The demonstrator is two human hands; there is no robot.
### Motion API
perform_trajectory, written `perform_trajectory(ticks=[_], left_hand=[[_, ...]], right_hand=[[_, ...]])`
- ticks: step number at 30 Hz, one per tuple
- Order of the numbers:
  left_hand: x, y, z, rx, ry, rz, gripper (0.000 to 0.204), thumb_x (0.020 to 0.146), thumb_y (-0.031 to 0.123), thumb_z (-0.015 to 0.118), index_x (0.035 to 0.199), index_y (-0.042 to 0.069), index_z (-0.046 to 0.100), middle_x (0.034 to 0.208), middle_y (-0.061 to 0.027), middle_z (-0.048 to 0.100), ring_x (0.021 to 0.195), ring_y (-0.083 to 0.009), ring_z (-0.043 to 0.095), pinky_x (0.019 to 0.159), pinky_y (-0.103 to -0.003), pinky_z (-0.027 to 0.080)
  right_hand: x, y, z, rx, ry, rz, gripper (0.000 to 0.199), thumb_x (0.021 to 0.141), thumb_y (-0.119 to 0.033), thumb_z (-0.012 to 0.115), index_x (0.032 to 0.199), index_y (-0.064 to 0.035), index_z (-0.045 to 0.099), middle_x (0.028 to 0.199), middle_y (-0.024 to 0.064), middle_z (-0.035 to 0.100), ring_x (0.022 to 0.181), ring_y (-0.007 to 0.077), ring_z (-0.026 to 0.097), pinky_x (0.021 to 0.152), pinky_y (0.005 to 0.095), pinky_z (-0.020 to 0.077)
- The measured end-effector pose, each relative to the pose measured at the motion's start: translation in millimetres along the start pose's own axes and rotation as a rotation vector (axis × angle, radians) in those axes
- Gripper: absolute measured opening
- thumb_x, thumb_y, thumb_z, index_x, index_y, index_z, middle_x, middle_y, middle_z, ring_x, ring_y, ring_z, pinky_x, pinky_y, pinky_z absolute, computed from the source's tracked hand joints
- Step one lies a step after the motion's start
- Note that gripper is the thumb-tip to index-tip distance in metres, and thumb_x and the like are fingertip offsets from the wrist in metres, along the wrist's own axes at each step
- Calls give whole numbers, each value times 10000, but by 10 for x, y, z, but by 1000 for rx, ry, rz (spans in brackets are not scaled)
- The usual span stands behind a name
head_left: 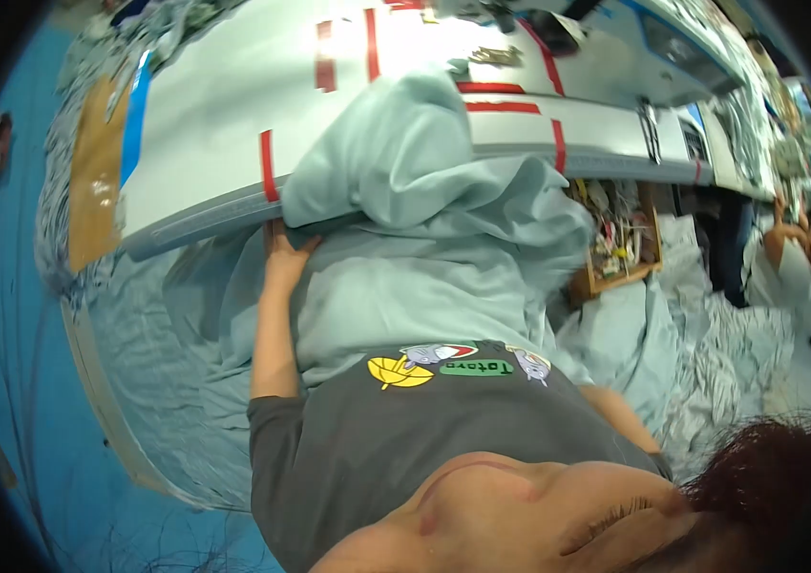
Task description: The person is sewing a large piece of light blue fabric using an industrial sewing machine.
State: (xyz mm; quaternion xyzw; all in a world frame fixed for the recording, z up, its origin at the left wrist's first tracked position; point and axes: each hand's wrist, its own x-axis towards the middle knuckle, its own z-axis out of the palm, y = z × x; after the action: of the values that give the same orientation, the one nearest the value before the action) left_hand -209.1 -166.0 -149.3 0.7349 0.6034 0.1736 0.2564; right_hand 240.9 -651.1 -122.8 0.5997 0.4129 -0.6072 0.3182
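Note:
A large pale green cloth lies bunched on the front of the white table and hangs over its edge onto my lap. My left hand is at the table's front edge, beside the left border of the cloth. Its fingers point up against the edge and the thumb stands apart from them; the fingertips are partly hidden. Of my right arm only a piece of the forearm shows, low at the right. The right hand itself is out of sight, behind my body and the cloth.
Red tape strips mark the white table. Dark machine parts stand at its far side. A wooden drawer full of small items sits under the table at the right. More pale cloth lies around me. Another person is at far right.

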Motion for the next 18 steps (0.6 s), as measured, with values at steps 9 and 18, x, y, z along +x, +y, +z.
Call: perform_trajectory(ticks=[9,18], left_hand=[[-125,1689,-550,-342,-497,457,374,785,228,702,1027,-42,611,957,-144,659,889,-229,612,780,-350,480],[801,2564,361,-69,-570,738,405,816,223,660,1102,-44,555,1055,-170,595,980,-263,554,847,-365,432]], right_hand=[[84,-1469,-2683,240,1326,-918,918,749,-507,706,1367,58,330,1419,242,336,1289,353,357,1073,402,300],[501,-3164,-2879,225,896,-1155,363,820,-332,699,907,15,636,842,127,649,769,162,586,683,326,471]])
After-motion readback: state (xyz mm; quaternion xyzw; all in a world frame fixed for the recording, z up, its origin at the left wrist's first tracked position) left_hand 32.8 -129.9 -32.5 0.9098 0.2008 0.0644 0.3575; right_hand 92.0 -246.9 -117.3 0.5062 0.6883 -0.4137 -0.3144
